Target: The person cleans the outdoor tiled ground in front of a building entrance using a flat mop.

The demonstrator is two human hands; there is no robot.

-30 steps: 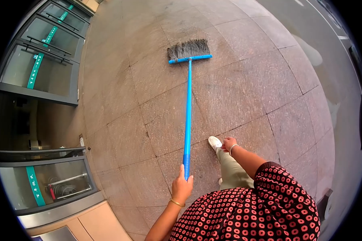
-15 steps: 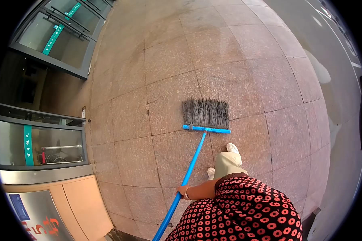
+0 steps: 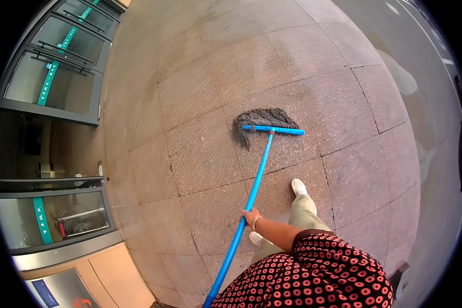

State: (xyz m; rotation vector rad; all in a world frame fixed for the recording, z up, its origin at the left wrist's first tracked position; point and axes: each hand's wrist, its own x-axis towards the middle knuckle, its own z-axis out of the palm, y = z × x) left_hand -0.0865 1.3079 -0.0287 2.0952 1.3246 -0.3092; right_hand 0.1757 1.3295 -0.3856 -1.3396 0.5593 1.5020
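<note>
A mop with a grey string head (image 3: 269,118) and a blue crossbar lies against the stone tiles ahead of my feet. Its long blue handle (image 3: 256,179) slants down to the lower left. Wrapped round the middle of that handle is my right hand (image 3: 250,217), with a pale bracelet at the wrist. The strands bunch up behind the bar and trail off its left end. My left hand is out of sight past the bottom edge, where the handle's end is also hidden.
Glass doors (image 3: 49,84) with green strips line the left side, above a low glass panel (image 3: 72,220) and a beige wall base (image 3: 119,274). A grey road (image 3: 436,169) borders the paving on the right. My white shoes (image 3: 299,187) stand on the tiles.
My right hand, free a second ago, has taken hold of the handle. My left hand has left the view. The mop head came nearer, then moved forward again, its strands swinging left.
</note>
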